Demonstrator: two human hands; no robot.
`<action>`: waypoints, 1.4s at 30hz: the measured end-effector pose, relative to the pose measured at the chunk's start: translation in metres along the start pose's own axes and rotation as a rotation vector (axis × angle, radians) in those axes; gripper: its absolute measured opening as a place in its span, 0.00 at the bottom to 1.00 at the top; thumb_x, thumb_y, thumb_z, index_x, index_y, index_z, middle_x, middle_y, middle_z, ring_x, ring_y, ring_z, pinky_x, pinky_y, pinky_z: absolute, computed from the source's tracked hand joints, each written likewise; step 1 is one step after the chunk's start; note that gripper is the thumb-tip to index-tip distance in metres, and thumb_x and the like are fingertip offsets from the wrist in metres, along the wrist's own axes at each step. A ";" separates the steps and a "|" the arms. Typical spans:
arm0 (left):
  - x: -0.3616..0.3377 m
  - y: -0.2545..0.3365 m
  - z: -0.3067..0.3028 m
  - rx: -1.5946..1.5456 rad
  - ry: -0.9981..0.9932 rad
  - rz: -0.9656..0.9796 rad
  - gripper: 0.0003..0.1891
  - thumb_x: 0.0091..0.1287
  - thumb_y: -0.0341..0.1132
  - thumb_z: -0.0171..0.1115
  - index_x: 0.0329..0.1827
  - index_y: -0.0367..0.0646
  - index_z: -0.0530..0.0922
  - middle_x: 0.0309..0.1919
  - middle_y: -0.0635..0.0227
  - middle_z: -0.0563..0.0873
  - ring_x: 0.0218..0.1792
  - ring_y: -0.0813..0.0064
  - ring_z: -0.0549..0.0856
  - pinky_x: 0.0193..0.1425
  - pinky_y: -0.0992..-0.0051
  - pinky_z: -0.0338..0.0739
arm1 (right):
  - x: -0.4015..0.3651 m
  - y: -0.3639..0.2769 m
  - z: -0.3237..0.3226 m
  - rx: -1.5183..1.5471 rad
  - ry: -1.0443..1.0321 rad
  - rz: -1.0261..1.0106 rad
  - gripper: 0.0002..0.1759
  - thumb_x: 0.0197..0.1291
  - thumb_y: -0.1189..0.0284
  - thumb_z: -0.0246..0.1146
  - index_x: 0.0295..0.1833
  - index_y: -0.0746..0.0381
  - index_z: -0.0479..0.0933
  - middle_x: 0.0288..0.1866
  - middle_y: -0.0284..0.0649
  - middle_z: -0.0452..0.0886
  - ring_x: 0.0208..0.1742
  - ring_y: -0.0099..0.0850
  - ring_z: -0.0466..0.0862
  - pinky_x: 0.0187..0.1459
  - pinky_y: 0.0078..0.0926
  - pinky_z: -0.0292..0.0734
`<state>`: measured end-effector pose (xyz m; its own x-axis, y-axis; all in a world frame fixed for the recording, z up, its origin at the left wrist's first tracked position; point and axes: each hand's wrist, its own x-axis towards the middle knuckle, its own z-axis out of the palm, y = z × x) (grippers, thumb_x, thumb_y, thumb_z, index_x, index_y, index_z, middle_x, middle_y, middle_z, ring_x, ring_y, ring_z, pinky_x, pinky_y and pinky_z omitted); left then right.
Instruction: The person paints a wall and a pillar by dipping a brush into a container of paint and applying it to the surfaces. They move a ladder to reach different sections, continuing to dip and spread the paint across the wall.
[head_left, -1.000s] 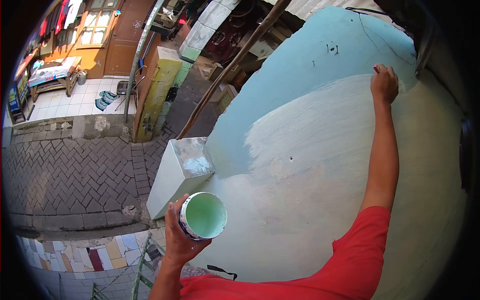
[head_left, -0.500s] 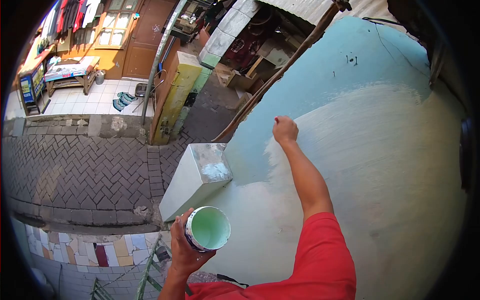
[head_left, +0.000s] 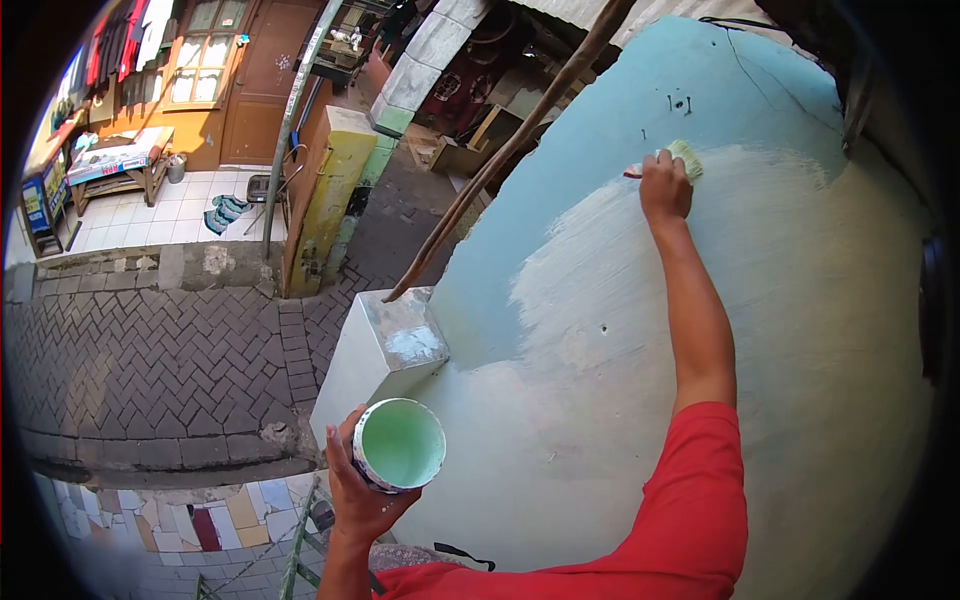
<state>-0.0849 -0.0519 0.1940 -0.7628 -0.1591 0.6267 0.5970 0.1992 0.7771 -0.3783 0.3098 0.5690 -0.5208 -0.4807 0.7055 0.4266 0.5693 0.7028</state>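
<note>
My left hand [head_left: 358, 492] is wrapped round a small white tub [head_left: 400, 446] of pale green paint, low at the centre. Up on the wall, my right hand [head_left: 666, 187] grips a paintbrush [head_left: 686, 160]; its pale bristles lie against the surface and the reddish handle end sticks out to the left. The wall [head_left: 590, 150] is blue along its upper left part, with whitish brush strokes below and around the brush. Several small nails or hooks stick out of the blue area above my hand.
A white pillar block [head_left: 405, 335] juts out left of the wall. A wooden pole [head_left: 500, 150] slants along the wall's edge. Below left is a green ladder [head_left: 297, 545]. Beyond lie a paved lane [head_left: 150, 360], a metal post [head_left: 300, 120] and a bench [head_left: 120, 160].
My right hand has moved up and right across the wall, and the brush now shows. The left hand and tub have shifted slightly left and up in view.
</note>
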 end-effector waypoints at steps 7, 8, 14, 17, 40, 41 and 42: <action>-0.017 0.009 0.000 0.013 -0.079 -0.042 0.78 0.43 0.36 0.89 0.86 0.45 0.30 0.73 0.41 0.71 0.66 0.45 0.80 0.72 0.48 0.70 | -0.123 -0.189 0.016 0.514 -0.472 -0.152 0.08 0.68 0.70 0.62 0.39 0.57 0.86 0.46 0.42 0.84 0.50 0.43 0.87 0.50 0.42 0.87; -0.017 0.008 -0.001 0.051 -0.129 -0.047 0.78 0.45 0.38 0.89 0.85 0.44 0.28 0.73 0.43 0.69 0.66 0.47 0.80 0.73 0.50 0.71 | -0.120 -0.193 0.010 0.573 -0.578 -0.089 0.09 0.70 0.68 0.62 0.42 0.57 0.87 0.48 0.42 0.85 0.52 0.44 0.87 0.52 0.45 0.86; -0.019 0.007 0.003 0.057 -0.140 -0.064 0.79 0.44 0.36 0.90 0.85 0.44 0.28 0.73 0.43 0.70 0.67 0.48 0.80 0.74 0.50 0.71 | 0.000 -0.017 -0.027 0.439 -0.415 0.421 0.17 0.74 0.60 0.60 0.49 0.60 0.88 0.47 0.49 0.90 0.50 0.50 0.90 0.53 0.49 0.86; -0.016 0.004 0.013 -0.036 -0.088 -0.024 0.79 0.44 0.36 0.89 0.85 0.44 0.28 0.73 0.43 0.70 0.67 0.49 0.80 0.74 0.51 0.71 | 0.051 0.088 -0.043 0.153 -0.004 0.320 0.13 0.73 0.63 0.61 0.51 0.57 0.89 0.46 0.48 0.90 0.46 0.49 0.91 0.47 0.46 0.89; -0.024 0.016 -0.011 0.038 -0.077 -0.031 0.79 0.44 0.35 0.90 0.86 0.46 0.28 0.74 0.44 0.69 0.69 0.49 0.78 0.76 0.51 0.69 | -0.141 -0.119 -0.001 0.754 -0.503 0.478 0.14 0.68 0.65 0.64 0.54 0.53 0.88 0.50 0.45 0.88 0.50 0.49 0.89 0.53 0.46 0.85; -0.022 0.015 -0.009 0.008 -0.064 -0.020 0.79 0.43 0.35 0.90 0.85 0.45 0.28 0.74 0.44 0.69 0.70 0.50 0.78 0.77 0.51 0.69 | -0.118 -0.079 -0.010 0.682 -0.381 0.465 0.15 0.68 0.66 0.64 0.57 0.52 0.88 0.51 0.44 0.89 0.51 0.48 0.89 0.54 0.46 0.85; -0.021 0.014 -0.006 -0.025 -0.051 -0.014 0.79 0.43 0.35 0.90 0.85 0.45 0.28 0.74 0.44 0.68 0.70 0.50 0.77 0.77 0.51 0.69 | -0.097 -0.044 -0.020 0.574 -0.230 0.415 0.14 0.68 0.68 0.65 0.57 0.51 0.88 0.50 0.42 0.89 0.50 0.45 0.90 0.52 0.44 0.86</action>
<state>-0.0590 -0.0511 0.1919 -0.7824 -0.1121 0.6126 0.5917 0.1729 0.7874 -0.3318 0.3178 0.4719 -0.5693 -0.0347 0.8214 0.2013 0.9628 0.1801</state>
